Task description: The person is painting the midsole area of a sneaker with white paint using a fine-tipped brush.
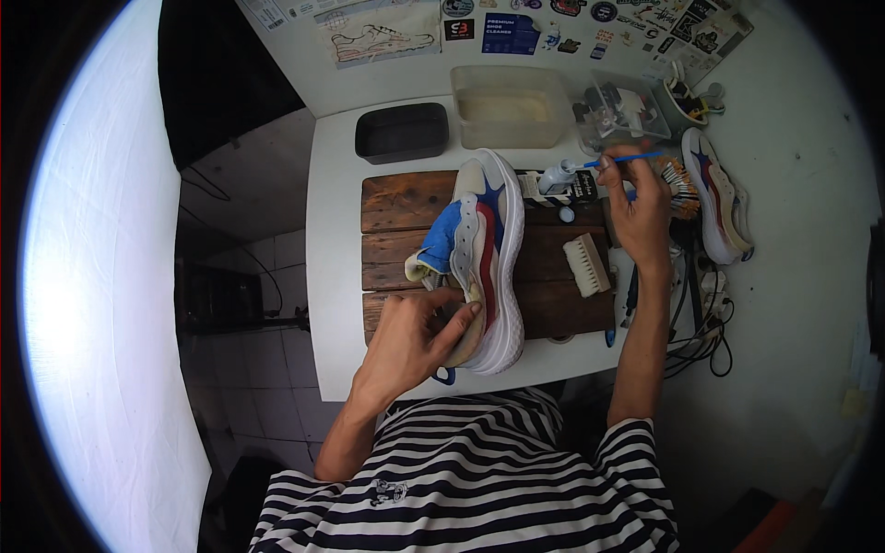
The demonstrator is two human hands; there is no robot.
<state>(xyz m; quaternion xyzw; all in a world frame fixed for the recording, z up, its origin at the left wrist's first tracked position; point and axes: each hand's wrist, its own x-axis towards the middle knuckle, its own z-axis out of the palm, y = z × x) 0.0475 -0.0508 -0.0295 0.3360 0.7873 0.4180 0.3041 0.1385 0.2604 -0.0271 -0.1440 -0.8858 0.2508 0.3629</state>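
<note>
My left hand (415, 336) grips the heel end of a white sneaker (498, 258) with blue, red and cream panels, lying on its side on a wooden board (396, 203). My right hand (636, 207) pinches a thin blue-handled brush (595, 164), held level with its tip near the mouth of a small open bottle (556, 181) of pale liquid. The round cap (567, 214) lies below the bottle. A wooden bristle brush (584, 264) rests on the board's right part, below and left of my right hand.
A second sneaker (714, 212) stands on its side at right, near loose brushes (680, 184) and tangled cables (705, 327). Behind the board are a dark tray (401, 132), a translucent tub (502, 88) and a bin of items (622, 111). A bright white panel (120, 304) borders the left.
</note>
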